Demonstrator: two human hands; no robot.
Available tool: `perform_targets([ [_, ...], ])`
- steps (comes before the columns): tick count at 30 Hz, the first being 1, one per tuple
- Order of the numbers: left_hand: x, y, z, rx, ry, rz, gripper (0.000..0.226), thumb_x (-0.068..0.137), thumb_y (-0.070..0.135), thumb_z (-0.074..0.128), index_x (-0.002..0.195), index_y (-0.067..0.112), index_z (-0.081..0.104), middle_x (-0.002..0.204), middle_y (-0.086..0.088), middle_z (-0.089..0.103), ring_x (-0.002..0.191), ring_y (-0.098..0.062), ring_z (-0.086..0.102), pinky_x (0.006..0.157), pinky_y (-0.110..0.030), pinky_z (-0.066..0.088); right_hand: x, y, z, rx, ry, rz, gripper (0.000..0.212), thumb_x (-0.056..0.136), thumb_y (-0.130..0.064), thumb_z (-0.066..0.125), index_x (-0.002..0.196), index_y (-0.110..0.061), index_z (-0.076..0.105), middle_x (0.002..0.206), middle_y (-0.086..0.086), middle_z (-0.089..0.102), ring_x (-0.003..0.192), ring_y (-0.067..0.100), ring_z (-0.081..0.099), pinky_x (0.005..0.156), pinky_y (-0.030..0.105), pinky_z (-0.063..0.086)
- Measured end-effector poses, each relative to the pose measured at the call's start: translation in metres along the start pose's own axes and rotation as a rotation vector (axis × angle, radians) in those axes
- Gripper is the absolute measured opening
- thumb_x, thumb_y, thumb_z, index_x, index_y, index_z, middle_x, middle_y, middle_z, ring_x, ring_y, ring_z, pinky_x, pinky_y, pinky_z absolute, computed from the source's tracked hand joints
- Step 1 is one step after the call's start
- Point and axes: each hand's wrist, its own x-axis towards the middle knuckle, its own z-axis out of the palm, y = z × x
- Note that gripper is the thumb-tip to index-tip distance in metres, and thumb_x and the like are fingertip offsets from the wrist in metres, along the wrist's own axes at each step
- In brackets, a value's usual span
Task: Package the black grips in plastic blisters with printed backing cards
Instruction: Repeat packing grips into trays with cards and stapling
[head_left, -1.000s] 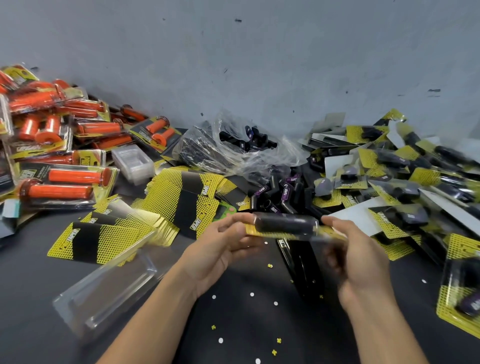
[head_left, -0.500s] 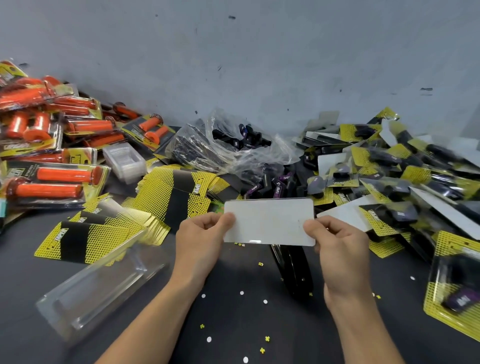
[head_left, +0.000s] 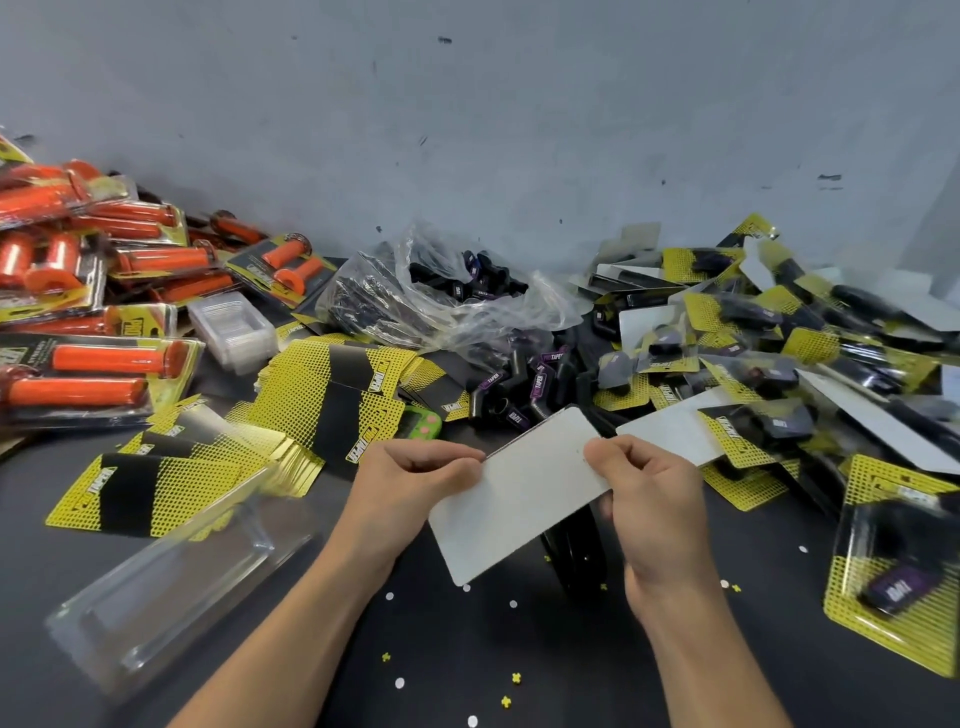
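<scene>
Between my hands is the backing card (head_left: 511, 499), white side to me; left hand (head_left: 410, 486) pinches its long edge, right hand (head_left: 652, 501) its upper end, long axis pointing to the packed pile (head_left: 769, 322).

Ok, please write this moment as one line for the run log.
object: backing card, white side facing camera, tilted | left hand: pinches its upper long edge | right hand: pinches its right end | below: dark table

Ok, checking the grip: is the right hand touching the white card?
Touching. Head view shows the right hand pinching the white card at its right edge, thumb on top.
</scene>
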Motion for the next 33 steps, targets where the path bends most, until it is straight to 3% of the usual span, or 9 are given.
perform_targets([
  [3,-0.001,0.001,0.001,0.015,-0.058,0.016,0.014,0.069,0.026,0.082,0.083,0.027,0.086,0.084,-0.003,0.08,0.078,-0.017,0.076,0.067,-0.023,0.055,-0.002,0.003,0.003,-0.136,0.02,-0.073,0.029,0.099,-0.026,0.067,0.071,-0.018,0.068,0.065,0.006,0.069,0.061,0.012,0.061,0.057,0.031,0.047],
  [7,-0.001,0.0,0.0,-0.017,0.007,0.045,0.011,0.07,0.026,0.081,0.08,0.025,0.086,0.081,-0.006,0.079,0.076,-0.019,0.073,0.069,-0.031,0.055,-0.005,0.005,0.005,-0.272,0.002,-0.201,0.041,0.097,-0.036,0.067,0.064,-0.014,0.053,0.049,-0.001,0.046,0.05,0.01,0.039,0.05,0.03,0.034],
  [12,0.001,-0.003,0.0,0.001,-0.015,0.057,0.014,0.072,0.028,0.08,0.082,0.02,0.085,0.079,-0.007,0.076,0.079,-0.02,0.065,0.071,-0.037,0.047,-0.008,-0.001,0.007,-0.277,-0.209,-0.173,0.03,0.086,-0.039,0.06,0.082,-0.011,0.071,0.074,0.008,0.071,0.072,0.03,0.067,0.059,0.047,0.052],
  [14,0.001,-0.004,0.003,-0.061,-0.03,0.023,0.025,0.071,0.038,0.081,0.085,0.018,0.084,0.084,-0.006,0.077,0.088,-0.018,0.067,0.07,-0.033,0.049,-0.006,-0.003,0.004,-0.214,-0.24,-0.139,0.021,0.089,-0.032,0.062,0.088,-0.015,0.075,0.081,0.008,0.075,0.081,0.033,0.07,0.063,0.045,0.055],
  [16,0.003,-0.002,0.003,-0.195,0.016,-0.011,0.038,0.068,0.048,0.08,0.09,0.017,0.084,0.094,-0.001,0.078,0.094,-0.011,0.068,0.066,-0.025,0.052,-0.002,-0.006,0.0,-0.043,-0.121,-0.089,0.017,0.097,-0.021,0.064,0.088,-0.021,0.079,0.082,0.004,0.077,0.078,0.03,0.071,0.066,0.039,0.056],
  [19,0.012,-0.001,-0.002,-0.341,0.112,-0.005,0.027,0.078,0.04,0.082,0.093,0.017,0.082,0.084,0.004,0.066,0.067,-0.007,0.054,0.068,-0.022,0.051,0.009,-0.011,-0.01,0.434,0.209,0.075,0.032,0.105,-0.025,0.058,0.082,-0.021,0.08,0.077,-0.003,0.077,0.06,0.014,0.062,0.06,0.026,0.049],
  [21,0.014,-0.004,-0.003,-0.342,0.147,-0.007,0.025,0.08,0.037,0.078,0.092,0.015,0.081,0.078,0.004,0.061,0.062,-0.007,0.048,0.067,-0.022,0.05,0.012,-0.01,-0.012,0.463,0.204,0.137,0.033,0.105,-0.037,0.055,0.091,-0.016,0.077,0.089,0.006,0.08,0.062,0.013,0.063,0.068,0.03,0.047],
  [27,0.009,-0.007,0.001,-0.024,0.158,0.066,0.031,0.07,0.043,0.08,0.068,0.012,0.075,0.061,-0.006,0.055,0.058,-0.009,0.051,0.077,-0.024,0.047,0.003,0.001,0.005,0.126,0.102,0.042,0.013,0.082,-0.033,0.071,0.079,-0.024,0.08,0.079,0.005,0.078,0.065,0.012,0.059,0.072,0.031,0.049],
  [33,-0.004,0.004,0.008,0.37,0.306,0.219,0.004,0.075,0.044,0.073,0.071,0.043,0.075,0.056,0.018,0.064,0.054,0.002,0.056,0.054,-0.011,0.04,0.002,0.005,0.008,0.011,0.141,-0.081,0.011,0.084,-0.025,0.071,0.083,-0.031,0.079,0.078,-0.003,0.078,0.071,0.003,0.069,0.072,0.029,0.052],
])
